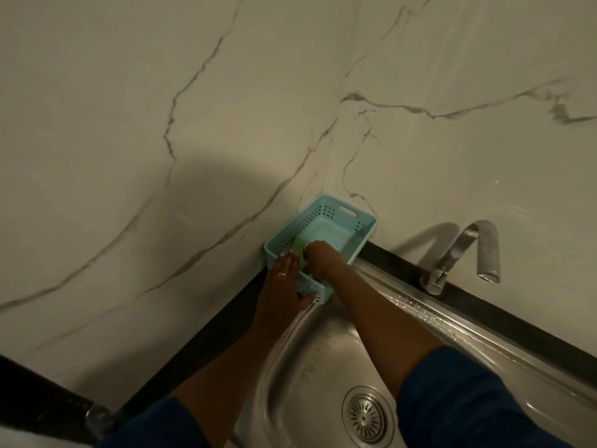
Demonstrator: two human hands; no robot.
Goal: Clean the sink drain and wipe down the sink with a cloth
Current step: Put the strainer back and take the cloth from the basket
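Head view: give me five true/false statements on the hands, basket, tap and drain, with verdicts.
1. The right hand grips a green pad inside the teal basket. True.
2. The left hand is touching the drain. False: it rests against the basket's side, fingers straight.
3. Water pours from the tap. False: no stream shows below its spout.
4. Neither hand covers the drain. True.
5. The basket stands in the middle of the sink bowl. False: it sits in the wall corner, beyond the bowl.
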